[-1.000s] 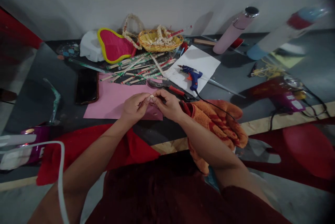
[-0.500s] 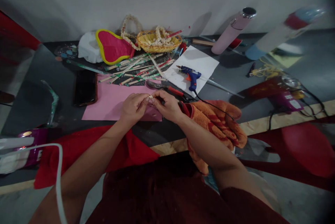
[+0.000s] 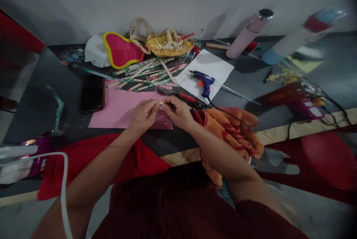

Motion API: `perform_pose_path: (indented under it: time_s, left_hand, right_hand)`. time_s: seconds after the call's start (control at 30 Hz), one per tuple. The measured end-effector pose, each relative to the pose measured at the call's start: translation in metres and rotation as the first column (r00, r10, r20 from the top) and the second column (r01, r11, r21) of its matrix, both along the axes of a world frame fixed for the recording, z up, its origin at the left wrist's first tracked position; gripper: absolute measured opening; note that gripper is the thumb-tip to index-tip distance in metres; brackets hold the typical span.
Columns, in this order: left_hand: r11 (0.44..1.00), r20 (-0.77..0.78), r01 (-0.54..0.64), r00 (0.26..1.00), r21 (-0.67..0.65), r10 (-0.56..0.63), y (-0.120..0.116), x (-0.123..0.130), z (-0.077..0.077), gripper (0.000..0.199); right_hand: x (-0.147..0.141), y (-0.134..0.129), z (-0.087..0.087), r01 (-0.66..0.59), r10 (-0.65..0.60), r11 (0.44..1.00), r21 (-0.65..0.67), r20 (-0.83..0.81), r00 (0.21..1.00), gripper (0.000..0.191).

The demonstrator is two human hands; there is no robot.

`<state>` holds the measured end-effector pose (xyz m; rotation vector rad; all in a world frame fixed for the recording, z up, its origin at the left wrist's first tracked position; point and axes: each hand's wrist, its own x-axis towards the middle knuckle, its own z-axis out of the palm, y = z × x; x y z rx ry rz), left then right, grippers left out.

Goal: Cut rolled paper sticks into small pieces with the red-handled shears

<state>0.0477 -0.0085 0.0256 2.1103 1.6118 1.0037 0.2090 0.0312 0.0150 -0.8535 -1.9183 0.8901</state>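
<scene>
Over the right part of a pink sheet, my left hand and my right hand meet at their fingertips. Both are closed in a pinch on one small pale piece, whose shape is mostly covered by the fingers. A few tiny pale bits lie on the sheet below the hands. Just beyond my right hand are red-handled pliers. A blue glue gun rests on a white sheet.
Wrapped sticks lie behind the pink sheet, before a yellow basket and a pink-and-yellow shape. A phone is at left. An orange towel, pink bottle and larger bottle stand or lie at right.
The view has shifted very slightly. Both hands keep their pinch on the small pale piece, with hardly any movement of the fingers.
</scene>
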Motion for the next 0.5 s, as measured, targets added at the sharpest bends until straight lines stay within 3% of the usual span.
perform_pose_path:
  time_s: [0.5]
  left_hand:
    - [0.999,-0.001,0.03,1.0,0.013,-0.03,0.0005,0.0,-0.0015,0.028]
  right_hand:
    - [0.0008,0.0005,-0.0009,0.019,-0.02,0.999,0.045,0.025,0.999,0.008]
